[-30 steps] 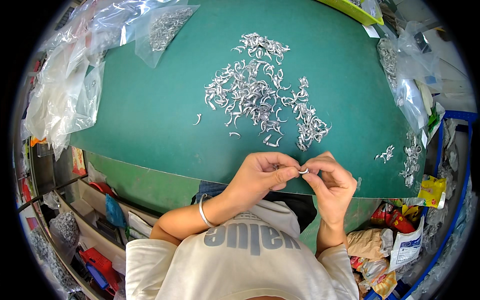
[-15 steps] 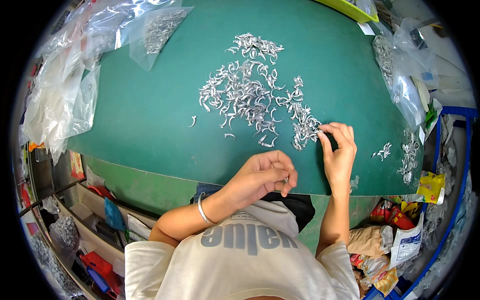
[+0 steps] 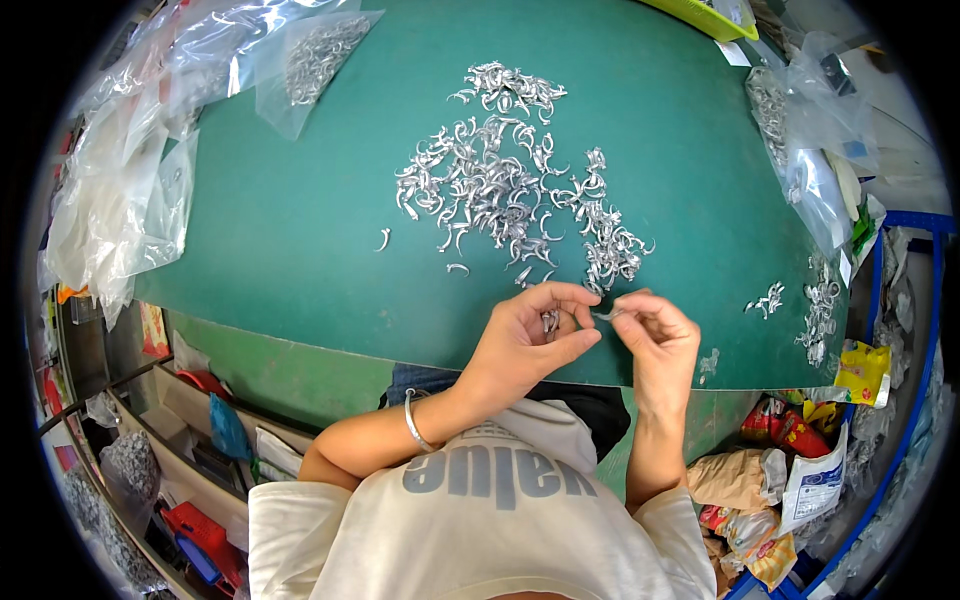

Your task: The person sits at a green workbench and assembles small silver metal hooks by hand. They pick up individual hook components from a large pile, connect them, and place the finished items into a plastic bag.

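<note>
Many small curved silver metal pieces [image 3: 495,190] lie in a loose heap on the green tabletop [image 3: 300,220]. A narrower cluster of the same pieces [image 3: 612,245] spreads just beyond my hands. My left hand [image 3: 530,340] is curled, with a few silver pieces [image 3: 550,321] held in its fingers against the palm. Between the thumb and fingertips of my right hand [image 3: 660,340] is one curved metal piece [image 3: 607,315], its end close to the left fingertips. Both hands hover near the table's front edge.
Clear plastic bags [image 3: 150,200] cover the left side; one bag of metal pieces [image 3: 325,60] lies at the back left. Smaller groups of pieces [image 3: 820,315] sit at the right edge, near another bag [image 3: 770,120]. A yellow-green tray [image 3: 705,17] stands at the back right.
My right hand has drawn back from the cluster toward my left hand, carrying one metal piece. My left hand has moved slightly up and turned, showing pieces in its curl.
</note>
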The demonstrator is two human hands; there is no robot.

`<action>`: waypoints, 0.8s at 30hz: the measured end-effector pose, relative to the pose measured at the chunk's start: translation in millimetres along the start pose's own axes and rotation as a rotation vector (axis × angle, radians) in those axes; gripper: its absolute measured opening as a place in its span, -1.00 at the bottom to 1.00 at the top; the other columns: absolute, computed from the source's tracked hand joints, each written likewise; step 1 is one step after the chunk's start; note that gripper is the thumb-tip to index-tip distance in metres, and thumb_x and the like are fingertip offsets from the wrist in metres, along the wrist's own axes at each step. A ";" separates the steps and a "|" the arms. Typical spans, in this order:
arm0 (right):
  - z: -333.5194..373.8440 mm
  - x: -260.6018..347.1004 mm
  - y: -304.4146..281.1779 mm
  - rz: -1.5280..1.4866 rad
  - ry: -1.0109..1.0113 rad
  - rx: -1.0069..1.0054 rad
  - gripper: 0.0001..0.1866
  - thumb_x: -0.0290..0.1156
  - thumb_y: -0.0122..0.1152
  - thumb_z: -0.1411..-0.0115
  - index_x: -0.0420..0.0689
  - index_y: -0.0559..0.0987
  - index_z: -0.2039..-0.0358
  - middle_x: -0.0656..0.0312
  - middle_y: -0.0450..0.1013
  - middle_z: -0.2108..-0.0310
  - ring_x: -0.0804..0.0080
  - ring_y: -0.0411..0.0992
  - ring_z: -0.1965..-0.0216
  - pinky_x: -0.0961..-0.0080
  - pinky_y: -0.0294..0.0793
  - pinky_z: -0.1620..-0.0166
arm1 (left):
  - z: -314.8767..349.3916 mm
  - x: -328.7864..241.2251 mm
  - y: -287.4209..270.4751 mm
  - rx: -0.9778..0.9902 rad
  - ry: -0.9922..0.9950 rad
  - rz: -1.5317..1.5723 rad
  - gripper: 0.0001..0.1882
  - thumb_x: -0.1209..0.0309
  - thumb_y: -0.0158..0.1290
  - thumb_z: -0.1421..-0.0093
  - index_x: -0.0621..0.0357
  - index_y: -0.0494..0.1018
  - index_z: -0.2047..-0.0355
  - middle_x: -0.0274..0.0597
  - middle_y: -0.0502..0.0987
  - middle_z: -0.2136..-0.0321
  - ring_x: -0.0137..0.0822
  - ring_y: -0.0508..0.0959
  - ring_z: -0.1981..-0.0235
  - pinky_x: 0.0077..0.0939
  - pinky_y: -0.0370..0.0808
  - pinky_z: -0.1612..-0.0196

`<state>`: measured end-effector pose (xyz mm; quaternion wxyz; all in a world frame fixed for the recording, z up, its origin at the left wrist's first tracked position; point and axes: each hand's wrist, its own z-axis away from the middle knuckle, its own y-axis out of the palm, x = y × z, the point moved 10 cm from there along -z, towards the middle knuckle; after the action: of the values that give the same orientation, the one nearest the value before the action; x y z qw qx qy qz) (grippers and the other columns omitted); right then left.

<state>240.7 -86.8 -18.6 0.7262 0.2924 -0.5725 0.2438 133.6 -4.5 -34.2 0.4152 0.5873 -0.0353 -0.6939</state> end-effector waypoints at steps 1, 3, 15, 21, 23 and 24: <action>2.3 -0.8 6.1 -0.034 0.002 0.041 -0.80 -0.76 0.21 0.05 -0.30 0.57 0.36 0.27 0.45 0.43 0.62 0.32 0.39 0.71 0.30 0.29 | 1.0 -2.3 0.4 -0.009 -0.005 -0.015 -0.81 0.62 0.06 -0.09 0.32 0.44 0.24 -0.28 0.44 0.39 -0.56 0.37 0.39 -0.69 0.33 0.30; 5.4 3.6 11.5 0.008 -0.034 0.077 -0.79 -0.77 0.21 0.06 -0.30 0.57 0.36 0.23 0.48 0.40 0.57 0.33 0.37 0.66 0.30 0.26 | 2.2 -5.4 -1.1 -0.021 0.028 -0.027 -0.83 0.63 0.07 -0.08 0.32 0.45 0.27 -0.27 0.45 0.38 -0.56 0.37 0.40 -0.69 0.33 0.31; 13.4 11.4 19.6 0.022 -0.071 0.107 -0.86 -0.74 0.20 0.04 -0.31 0.55 0.41 0.18 0.48 0.41 0.50 0.37 0.34 0.60 0.34 0.24 | 4.9 8.2 -1.8 0.027 -0.100 0.186 -0.84 0.44 0.09 -0.14 0.32 0.50 0.33 -0.28 0.49 0.44 -0.61 0.31 0.51 -0.73 0.24 0.47; 10.4 18.8 14.4 0.149 -0.148 0.056 -0.89 -0.70 0.19 0.00 -0.30 0.55 0.41 0.18 0.47 0.41 0.49 0.36 0.35 0.62 0.34 0.25 | 3.8 18.5 5.1 0.094 -0.176 0.444 -0.82 0.40 0.02 -0.20 0.30 0.45 0.32 -0.19 0.49 0.34 -0.53 0.36 0.41 -0.67 0.31 0.37; -1.0 25.0 -1.0 0.350 -0.202 -0.021 -0.90 -0.66 0.19 -0.01 -0.30 0.55 0.40 0.18 0.47 0.41 0.48 0.36 0.35 0.62 0.33 0.25 | 2.6 16.7 9.3 0.082 -0.196 0.504 -0.82 0.37 -0.02 -0.23 0.27 0.42 0.32 -0.19 0.48 0.33 -0.50 0.39 0.38 -0.65 0.35 0.32; -6.1 29.2 -11.2 0.453 -0.259 -0.112 -0.89 -0.61 0.19 -0.01 -0.27 0.56 0.38 0.19 0.47 0.39 0.48 0.35 0.35 0.62 0.33 0.26 | 2.9 15.2 11.9 0.094 -0.201 0.490 -0.82 0.37 -0.03 -0.23 0.26 0.42 0.32 -0.18 0.48 0.33 -0.48 0.41 0.36 -0.63 0.37 0.30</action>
<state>259.2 -90.0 7.1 0.5889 0.1449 -0.7241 0.3283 138.0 -22.9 -38.9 0.5374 0.5079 -0.2497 -0.6252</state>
